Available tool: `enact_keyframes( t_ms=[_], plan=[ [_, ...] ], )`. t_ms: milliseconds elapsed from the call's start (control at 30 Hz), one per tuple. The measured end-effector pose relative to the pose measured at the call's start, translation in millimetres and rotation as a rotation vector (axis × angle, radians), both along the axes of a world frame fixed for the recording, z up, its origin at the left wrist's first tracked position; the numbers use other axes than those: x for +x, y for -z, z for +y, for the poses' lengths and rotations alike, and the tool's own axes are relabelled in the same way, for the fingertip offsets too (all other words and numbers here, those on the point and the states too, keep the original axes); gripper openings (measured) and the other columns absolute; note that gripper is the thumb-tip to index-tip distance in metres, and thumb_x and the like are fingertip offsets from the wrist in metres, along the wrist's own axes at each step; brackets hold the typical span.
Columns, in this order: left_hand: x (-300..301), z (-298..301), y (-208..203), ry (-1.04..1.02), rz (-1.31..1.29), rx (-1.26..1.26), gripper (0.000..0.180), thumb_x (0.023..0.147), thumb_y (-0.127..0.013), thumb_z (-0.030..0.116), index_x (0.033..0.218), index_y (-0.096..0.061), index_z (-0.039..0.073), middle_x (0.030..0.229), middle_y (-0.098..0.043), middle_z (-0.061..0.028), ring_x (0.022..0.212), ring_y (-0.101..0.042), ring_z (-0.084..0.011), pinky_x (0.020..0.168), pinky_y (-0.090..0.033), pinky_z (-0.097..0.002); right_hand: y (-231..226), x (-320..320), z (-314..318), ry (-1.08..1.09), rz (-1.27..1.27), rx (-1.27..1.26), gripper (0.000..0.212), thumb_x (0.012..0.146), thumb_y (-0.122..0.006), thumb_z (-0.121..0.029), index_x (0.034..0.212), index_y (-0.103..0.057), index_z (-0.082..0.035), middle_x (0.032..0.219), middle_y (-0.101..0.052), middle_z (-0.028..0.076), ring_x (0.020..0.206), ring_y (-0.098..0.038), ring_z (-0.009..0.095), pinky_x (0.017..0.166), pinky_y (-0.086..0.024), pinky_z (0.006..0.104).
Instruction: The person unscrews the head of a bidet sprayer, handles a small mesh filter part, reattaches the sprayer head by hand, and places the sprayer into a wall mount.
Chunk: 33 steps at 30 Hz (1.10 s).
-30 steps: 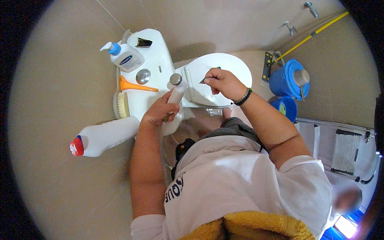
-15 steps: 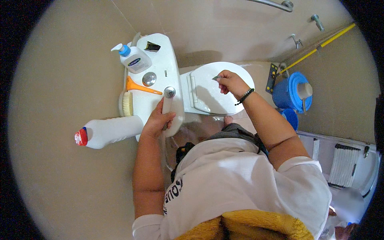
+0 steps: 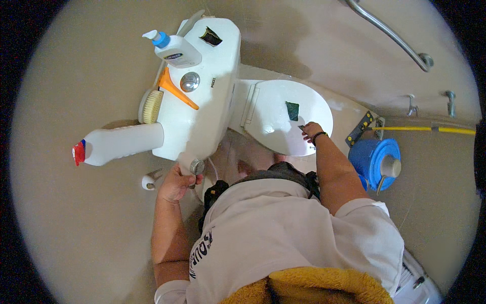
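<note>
My left hand (image 3: pixel 176 183) is closed around the handle of a white bidet sprayer (image 3: pixel 195 165) with a chrome face, just off the near edge of the toilet tank (image 3: pixel 202 133). My right hand (image 3: pixel 313 130) is over the right part of the white toilet lid (image 3: pixel 268 109). Its fingers pinch a small dark piece (image 3: pixel 301 128), whose kind I cannot make out. Flat on the lid, left of and beyond that hand, lies a dark green scouring-pad-like square (image 3: pixel 292 111).
On the tank are a pump bottle (image 3: pixel 181 51), a torn dark piece (image 3: pixel 210 36), an orange tool (image 3: pixel 177 90), a brush (image 3: pixel 151 107) and a white bottle with red cap (image 3: pixel 124 144). Right: lidded blue bucket (image 3: pixel 372 159), yellow pole (image 3: pixel 420 128), grab bar (image 3: pixel 390 33).
My left hand has brought the sprayer nearer to me, off the tank top. My right hand has moved toward the lid's near right side. The green square now shows on the lid.
</note>
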<state>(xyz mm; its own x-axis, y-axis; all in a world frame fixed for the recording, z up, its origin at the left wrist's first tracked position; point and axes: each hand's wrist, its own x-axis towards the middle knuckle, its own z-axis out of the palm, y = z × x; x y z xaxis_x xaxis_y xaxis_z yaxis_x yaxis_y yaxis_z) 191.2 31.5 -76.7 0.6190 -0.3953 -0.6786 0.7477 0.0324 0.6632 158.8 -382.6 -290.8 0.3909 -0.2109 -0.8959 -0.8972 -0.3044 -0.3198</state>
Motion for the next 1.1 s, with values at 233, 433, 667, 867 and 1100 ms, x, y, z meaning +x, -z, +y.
enact_keyframes(
  t_ms=[233, 433, 667, 867, 1100],
  plan=[
    [-22.5, -46.5, -0.5, -0.073, -0.183, 0.333, 0.040, 0.059, -0.064, 0.005, 0.096, -0.049, 0.005, 0.083, -0.054, -0.0018, 0.075, -0.050, -0.0109, 0.068, -0.040, -0.0238, -20.7, 72.2, -4.8, -0.622, -0.572, -0.417, 0.024, 0.071, -0.050, -0.022, 0.080, -0.055, -0.001, 0.077, -0.056, 0.016, 0.076, -0.053, 0.026, 0.068, -0.041, 0.0317],
    [-24.3, -127.0, -3.6, -0.062, -0.373, 0.700, 0.039, 0.061, -0.065, 0.019, 0.092, -0.049, 0.002, 0.081, -0.056, -0.0082, 0.075, -0.053, -0.0176, 0.065, -0.041, -0.0281, -132.4, 83.1, 86.5, -0.187, -0.740, 0.485, 0.026, 0.075, -0.044, -0.027, 0.075, -0.052, -0.003, 0.064, -0.051, 0.008, 0.059, -0.050, 0.019, 0.056, -0.041, 0.0313],
    [4.2, -183.7, -4.8, 0.122, -0.582, 0.947, 0.045, 0.063, -0.061, 0.032, 0.090, -0.048, -0.001, 0.079, -0.054, -0.0174, 0.074, -0.054, -0.0272, 0.065, -0.041, -0.0333, -192.8, 81.1, 99.5, -0.653, -1.544, -0.186, 0.019, 0.078, -0.045, -0.022, 0.082, -0.048, -0.004, 0.071, -0.051, 0.006, 0.063, -0.050, 0.015, 0.055, -0.041, 0.0260],
    [22.1, -175.8, 13.7, 0.264, -0.390, 0.231, 0.040, 0.062, -0.062, 0.027, 0.090, -0.048, 0.001, 0.075, -0.054, -0.0091, 0.069, -0.052, -0.0206, 0.064, -0.040, -0.0300, -227.3, 81.2, 88.7, 0.333, -0.693, 0.800, 0.013, 0.079, -0.044, -0.016, 0.078, -0.046, -0.004, 0.063, -0.049, 0.007, 0.054, -0.048, 0.016, 0.048, -0.041, 0.0274],
    [52.7, -169.2, 24.0, 0.469, -0.366, -0.009, 0.025, 0.062, -0.058, 0.020, 0.080, -0.051, 0.004, 0.066, -0.051, -0.0032, 0.060, -0.047, -0.0128, 0.056, -0.036, -0.0254, -227.4, 94.6, 95.0, 0.540, -0.835, 0.716, 0.019, 0.077, -0.048, -0.023, 0.070, -0.046, -0.005, 0.056, -0.049, 0.007, 0.047, -0.047, 0.017, 0.042, -0.040, 0.0292]
  ],
)
